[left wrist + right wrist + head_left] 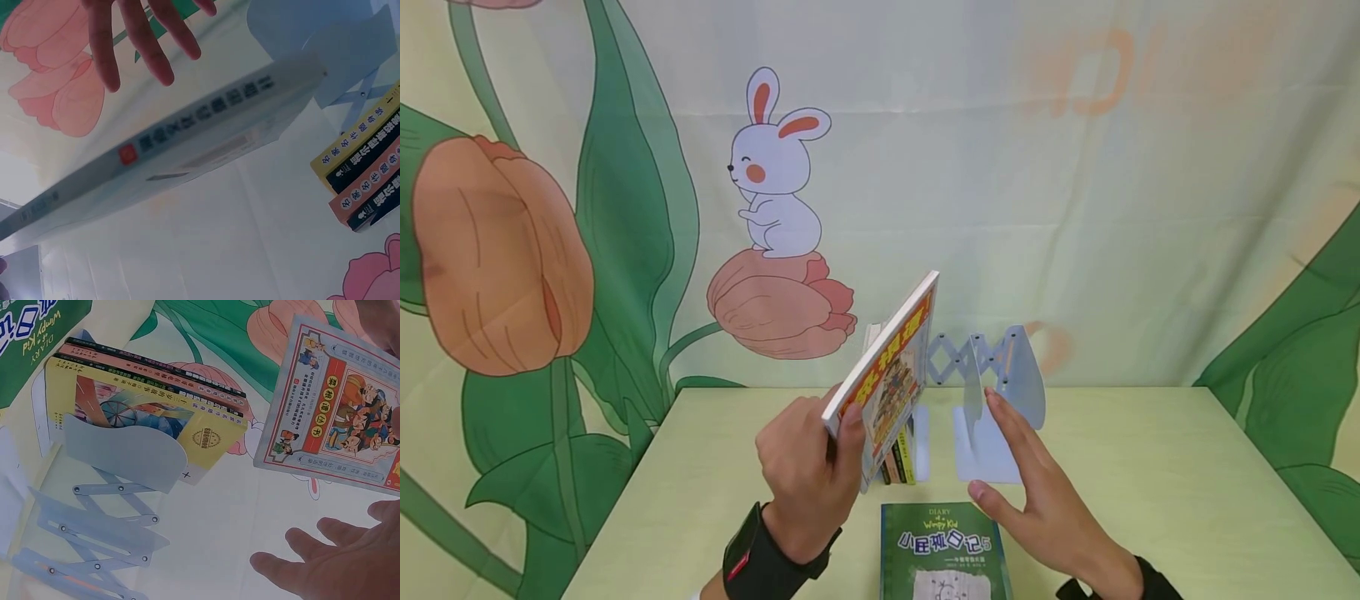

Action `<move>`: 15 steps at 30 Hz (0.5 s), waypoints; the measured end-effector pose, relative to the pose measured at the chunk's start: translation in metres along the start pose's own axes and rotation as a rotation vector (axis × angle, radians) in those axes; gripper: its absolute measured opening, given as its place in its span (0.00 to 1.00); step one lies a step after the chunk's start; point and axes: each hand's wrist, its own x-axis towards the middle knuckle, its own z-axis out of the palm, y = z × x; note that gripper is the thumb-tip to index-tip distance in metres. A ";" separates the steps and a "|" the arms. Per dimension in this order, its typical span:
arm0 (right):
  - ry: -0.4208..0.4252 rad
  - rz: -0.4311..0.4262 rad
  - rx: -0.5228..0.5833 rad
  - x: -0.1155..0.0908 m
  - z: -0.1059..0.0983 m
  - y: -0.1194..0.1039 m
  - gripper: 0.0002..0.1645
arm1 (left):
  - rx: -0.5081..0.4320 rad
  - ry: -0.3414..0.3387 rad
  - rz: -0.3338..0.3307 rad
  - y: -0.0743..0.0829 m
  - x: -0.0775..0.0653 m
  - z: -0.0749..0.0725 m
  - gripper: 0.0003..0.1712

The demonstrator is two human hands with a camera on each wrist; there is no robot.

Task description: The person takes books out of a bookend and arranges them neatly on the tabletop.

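Observation:
My left hand [808, 467] grips a thin illustrated book [891, 375] by its near lower corner, thumb on the cover, and holds it tilted in the air. In the right wrist view the same book [340, 412] shows a red-framed cover with cartoon figures. My right hand [1052, 492] is held apart from the book with fingers extended, holding nothing. Behind both hands stands a pale blue expanding bookend rack [1011, 375]. Several upright books [156, 412] fill one end of it, the outermost with a yellow cover.
A green comic-style book [947, 550] lies flat on the table near the front edge, between my wrists. The pale yellow-green table [1150, 467] reaches back to a printed curtain [955, 167] with tulips and a rabbit.

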 end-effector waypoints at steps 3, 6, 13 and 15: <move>-0.001 0.003 0.001 0.000 0.000 0.000 0.54 | -0.013 -0.005 0.008 0.003 -0.003 -0.001 0.23; -0.004 0.007 0.008 0.000 0.001 0.001 0.54 | -0.035 -0.009 0.015 0.005 -0.006 -0.002 0.23; -0.004 0.007 0.014 0.000 0.000 0.001 0.53 | -0.071 -0.015 0.028 0.009 -0.012 -0.002 0.23; -0.002 0.005 0.010 0.001 0.000 0.001 0.53 | -0.085 -0.011 0.033 0.009 -0.013 -0.002 0.23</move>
